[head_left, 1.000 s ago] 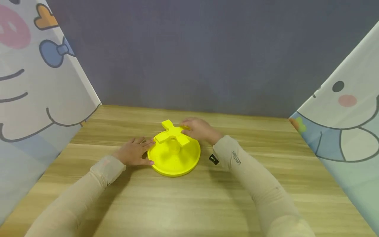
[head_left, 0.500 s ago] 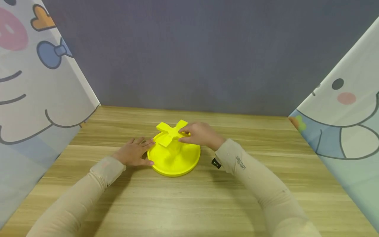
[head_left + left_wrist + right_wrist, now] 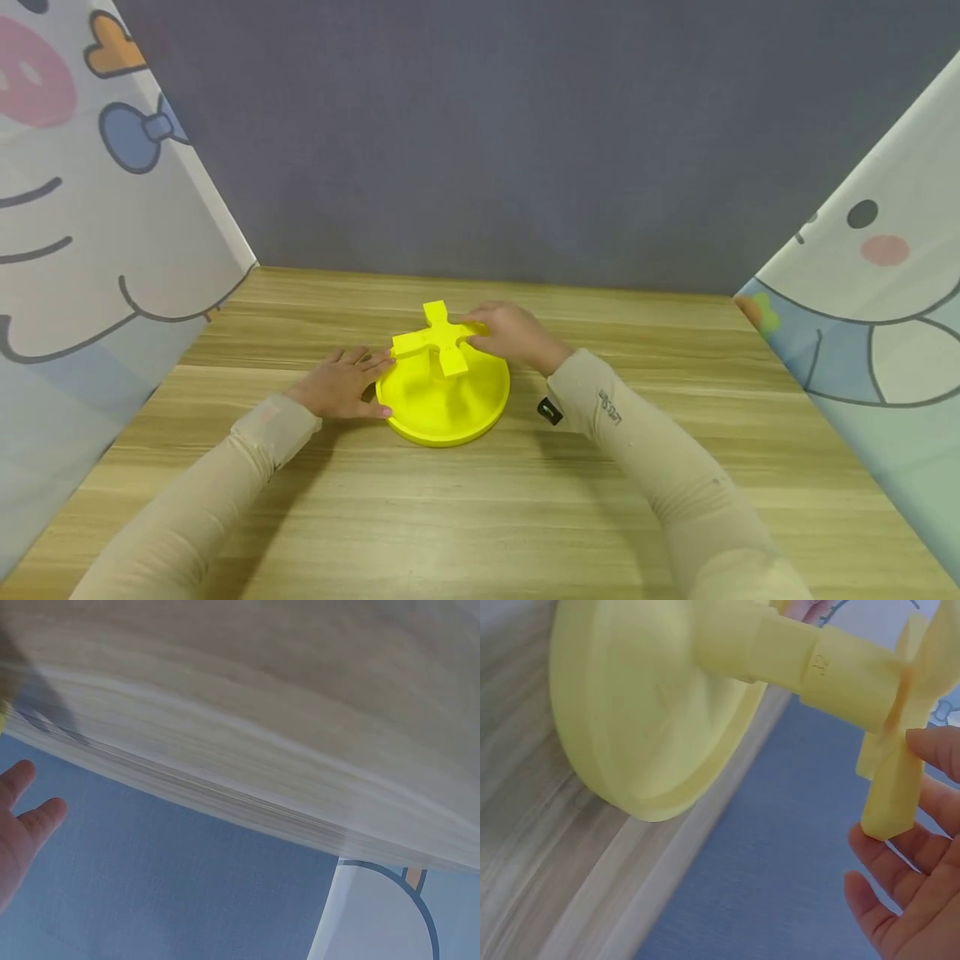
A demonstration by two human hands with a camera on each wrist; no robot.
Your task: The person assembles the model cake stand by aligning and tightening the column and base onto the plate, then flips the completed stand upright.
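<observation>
In the head view, a yellow round base lies on the wooden table, with a yellow cross-shaped handle above it. A thick yellow post joins the two, as the right wrist view shows. My left hand lies with spread, straight fingers against the left side of the base's rim. My right hand holds the handle's right arm between thumb and fingers. In the right wrist view, the thumb lies on one face of that arm, with fingertips at its end. The left wrist view catches only two fingertips.
The wood-grain table ends at a dark grey back panel. Cartoon-printed panels stand at the left and right. A small black piece shows beside the right cuff.
The cross-shaped handle has turned, its arms now pointing differently. My right hand came nearer me, then moved back slightly away. My left hand and the base have hardly moved.
</observation>
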